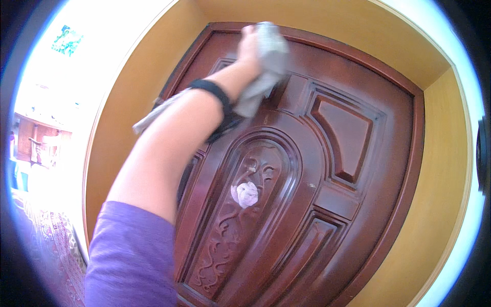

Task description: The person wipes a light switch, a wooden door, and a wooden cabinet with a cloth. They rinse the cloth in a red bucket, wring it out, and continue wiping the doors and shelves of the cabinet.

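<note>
My left hand [248, 48], reaching up from the lower left, grips a grey cloth [273, 50] against or close to the upper part of a carved reddish-brown door [389, 153]. Motion blurs the hand and the cloth. Part of the cloth hangs below the wrist, and a strip of similar grey fabric [159, 113] shows on the other side of my forearm. A black band [211, 90] circles the wrist area. Below the hand, a pale flower carving [245, 194] sits in the door's arched centre panel. My right hand is out of view.
A yellow-brown frame [447, 153] surrounds the door, standing out from it on the sides and top. At the left, beyond the frame, are a wooden chair [45, 149] and a patterned floor covering [50, 234] in bright light. A dark object [482, 153] shows at the right rim.
</note>
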{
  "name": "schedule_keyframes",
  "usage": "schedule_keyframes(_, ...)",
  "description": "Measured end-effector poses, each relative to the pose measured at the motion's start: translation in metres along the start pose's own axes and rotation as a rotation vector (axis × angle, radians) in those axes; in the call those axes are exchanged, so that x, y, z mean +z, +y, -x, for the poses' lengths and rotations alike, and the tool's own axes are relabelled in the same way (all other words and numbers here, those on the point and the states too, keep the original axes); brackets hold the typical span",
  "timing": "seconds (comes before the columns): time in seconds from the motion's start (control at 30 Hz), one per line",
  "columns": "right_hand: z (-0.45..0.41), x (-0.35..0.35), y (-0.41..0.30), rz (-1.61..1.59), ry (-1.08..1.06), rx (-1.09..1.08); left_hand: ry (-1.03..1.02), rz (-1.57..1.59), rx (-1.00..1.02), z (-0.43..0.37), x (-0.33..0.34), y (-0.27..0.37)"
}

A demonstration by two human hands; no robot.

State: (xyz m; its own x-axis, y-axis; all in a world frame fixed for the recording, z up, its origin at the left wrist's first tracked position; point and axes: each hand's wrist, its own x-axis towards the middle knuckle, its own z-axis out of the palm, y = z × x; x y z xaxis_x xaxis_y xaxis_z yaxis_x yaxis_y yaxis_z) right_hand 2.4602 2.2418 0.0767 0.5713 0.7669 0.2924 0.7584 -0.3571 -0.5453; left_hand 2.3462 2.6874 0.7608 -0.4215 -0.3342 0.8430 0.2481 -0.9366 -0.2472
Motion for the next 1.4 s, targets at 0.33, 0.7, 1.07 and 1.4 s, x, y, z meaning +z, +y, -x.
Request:
schedule_keyframes(0.33,-0.006,0.038,0.043,0.115,0.077,0.075,-0.108,0.013,0.379,0.020,0.064,0.202)
schedule_keyframes(0.7,-0.021,0.026,0.034,0.058,0.095,0.051,-0.008,-0.130,0.088,-0.071,0.045,0.156)
schedule_keyframes(1.07,-0.111,-0.054,-0.022,0.020,0.056,-0.022,0.165,0.165,0.698,-0.087,0.133,0.096)
schedule_keyframes(1.4,-0.320,-0.115,-0.087,0.100,0.151,-0.111,-0.079,0.073,0.398,-0.094,0.068,-0.023)
